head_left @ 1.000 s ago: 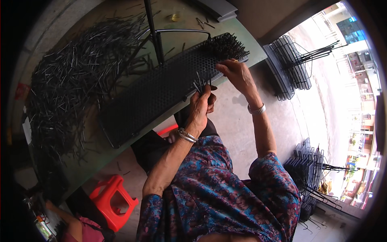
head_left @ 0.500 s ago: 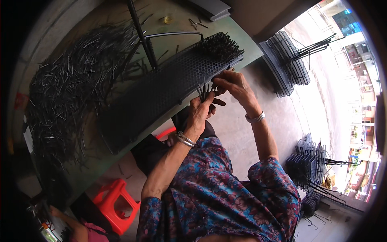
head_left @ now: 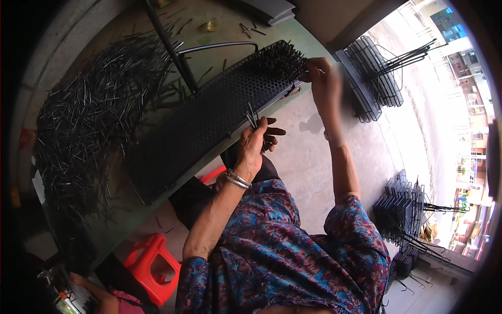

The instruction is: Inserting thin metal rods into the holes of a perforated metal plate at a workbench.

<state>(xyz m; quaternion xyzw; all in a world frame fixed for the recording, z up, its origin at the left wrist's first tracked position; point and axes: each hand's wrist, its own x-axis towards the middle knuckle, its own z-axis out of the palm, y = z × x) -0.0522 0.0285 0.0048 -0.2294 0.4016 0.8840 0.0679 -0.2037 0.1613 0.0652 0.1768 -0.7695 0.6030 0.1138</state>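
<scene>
My left hand (head_left: 252, 146) is closed around several thin black rods (head_left: 252, 116), their ends sticking up past the thumb, some other fingers stretched away. It hovers by the near edge of a long black perforated tray (head_left: 198, 120). My right hand (head_left: 323, 78), partly blurred, reaches to the tray's far right corner. Its fingertips are pinched beside a dense cluster of black rods (head_left: 277, 60) standing upright in the holes. Whatever lies in that pinch is too small to make out.
The tray lies on a green table (head_left: 209, 57), with a big heap of loose black rods (head_left: 99, 99) to its left. A black metal post (head_left: 175, 52) rises behind it. A red stool (head_left: 151, 269) stands at lower left, near another person's arm (head_left: 97, 293). Black wire racks (head_left: 366, 78) are at right.
My right hand has moved away from my left hand, up and right to the rod cluster at the tray's far end. The left hand has shifted slightly left, still gripping its rods.
</scene>
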